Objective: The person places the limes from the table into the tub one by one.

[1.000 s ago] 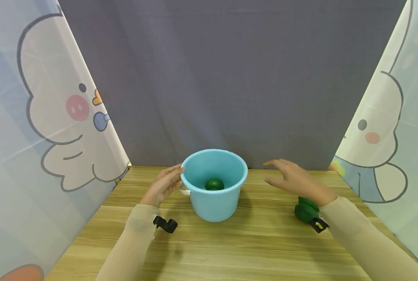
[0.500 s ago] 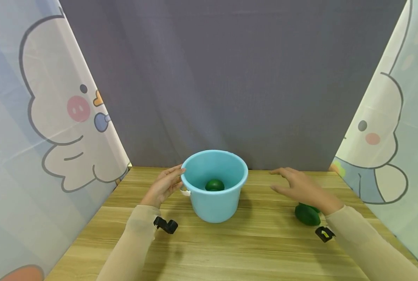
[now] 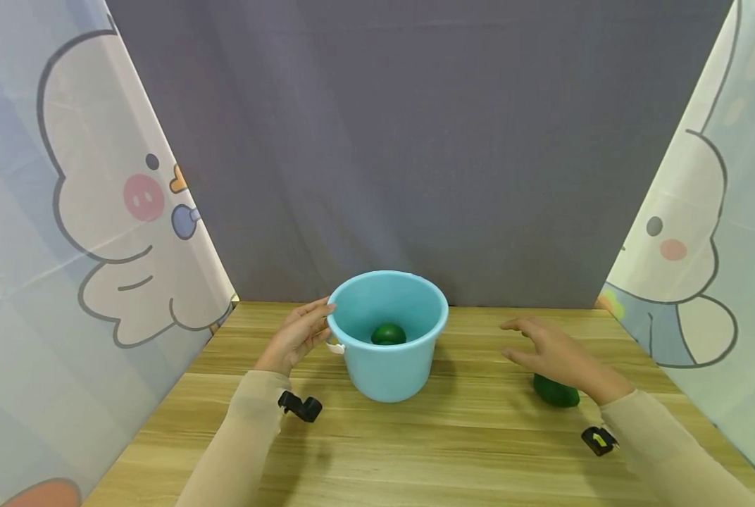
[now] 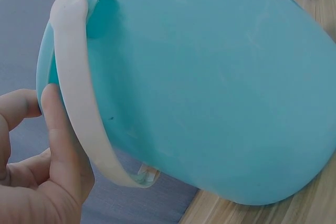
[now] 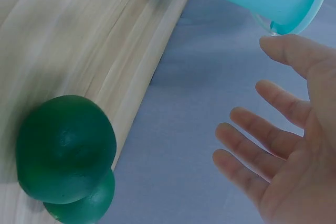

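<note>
A light blue bucket (image 3: pixel 390 373) stands upright at the middle of the table, a smooth dark green fruit (image 3: pixel 388 334) lying inside it. My left hand (image 3: pixel 296 336) pinches the bucket's near-left rim. In the left wrist view its fingertips straddle the rim beside the white handle (image 4: pixel 79 87), which hangs down along the outside. My right hand (image 3: pixel 558 355) hovers right of the bucket with fingers spread and holds nothing. Below it lies another green fruit (image 3: pixel 555 394), partly covered by the hand. The right wrist view shows a large green fruit (image 5: pixel 65 150) overlapping a second green fruit (image 5: pixel 86 205).
The wood-grain table (image 3: pixel 377 465) extends toward the front. A grey cloth (image 3: pixel 384 141) hangs behind it, and cartoon-printed curtains (image 3: pixel 22 282) flank both sides. Small black devices sit at the left wrist (image 3: pixel 300 406) and right wrist (image 3: pixel 599 441).
My right hand has drawn back to the right and slightly nearer, away from the bucket, and now covers more of the green fruits. My left hand and the bucket have stayed in place.
</note>
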The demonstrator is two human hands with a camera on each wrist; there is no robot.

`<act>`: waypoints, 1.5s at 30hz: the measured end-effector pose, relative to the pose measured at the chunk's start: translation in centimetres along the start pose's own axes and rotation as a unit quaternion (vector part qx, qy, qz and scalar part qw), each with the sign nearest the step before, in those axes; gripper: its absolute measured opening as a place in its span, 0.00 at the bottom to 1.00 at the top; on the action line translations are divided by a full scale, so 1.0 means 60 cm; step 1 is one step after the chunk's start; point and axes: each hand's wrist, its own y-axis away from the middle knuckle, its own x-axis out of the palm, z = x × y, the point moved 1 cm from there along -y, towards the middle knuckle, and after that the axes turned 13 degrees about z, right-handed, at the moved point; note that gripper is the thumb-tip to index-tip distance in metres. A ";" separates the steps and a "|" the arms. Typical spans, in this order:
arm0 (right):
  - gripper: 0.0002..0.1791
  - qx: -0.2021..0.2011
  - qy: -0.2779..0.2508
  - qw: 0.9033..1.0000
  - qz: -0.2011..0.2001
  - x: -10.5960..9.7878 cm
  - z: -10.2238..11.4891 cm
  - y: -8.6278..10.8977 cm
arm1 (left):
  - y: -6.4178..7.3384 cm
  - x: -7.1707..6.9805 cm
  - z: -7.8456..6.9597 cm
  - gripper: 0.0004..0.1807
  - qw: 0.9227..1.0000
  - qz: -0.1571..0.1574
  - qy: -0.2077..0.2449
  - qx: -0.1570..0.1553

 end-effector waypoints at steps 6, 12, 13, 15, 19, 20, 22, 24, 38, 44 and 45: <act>0.26 0.002 0.007 1.000 -0.004 0.003 -0.003 0.006 | -0.001 -0.003 0.001 0.31 1.000 0.003 0.000 0.000; 0.27 0.000 0.011 1.000 -0.010 0.013 -0.010 0.016 | -0.001 -0.002 0.001 0.30 1.000 -0.005 0.001 -0.002; 0.27 -0.003 0.014 1.000 -0.012 0.015 -0.011 0.017 | -0.001 -0.002 0.001 0.29 1.000 -0.007 0.001 -0.003; 0.26 -0.006 0.014 1.000 -0.015 0.018 -0.014 0.021 | -0.001 -0.002 0.001 0.29 1.000 -0.005 -0.002 -0.004; 0.26 -0.013 0.013 1.000 -0.020 0.023 -0.021 0.028 | 0.000 -0.002 0.001 0.30 1.000 -0.005 -0.005 -0.006; 0.26 -0.013 0.011 1.000 -0.022 0.024 -0.023 0.030 | 0.000 -0.001 0.001 0.30 1.000 -0.005 -0.006 -0.006; 0.25 -0.014 0.009 1.000 -0.024 0.027 -0.028 0.034 | 0.000 -0.001 0.000 0.30 1.000 -0.005 -0.006 -0.005; 0.26 -0.012 0.007 1.000 -0.023 0.030 -0.033 0.038 | 0.000 -0.001 0.000 0.30 1.000 -0.003 -0.008 -0.005; 0.27 0.017 -0.005 1.000 -0.017 0.048 -0.059 0.061 | -0.001 -0.004 0.003 0.31 1.000 -0.005 -0.012 -0.010; 0.27 0.035 -0.019 0.999 -0.007 0.048 -0.065 0.068 | -0.004 -0.003 0.003 0.30 1.000 -0.013 -0.008 -0.009; 0.27 0.037 -0.020 0.999 -0.006 0.049 -0.066 0.069 | -0.004 -0.003 0.002 0.30 1.000 -0.013 -0.008 -0.010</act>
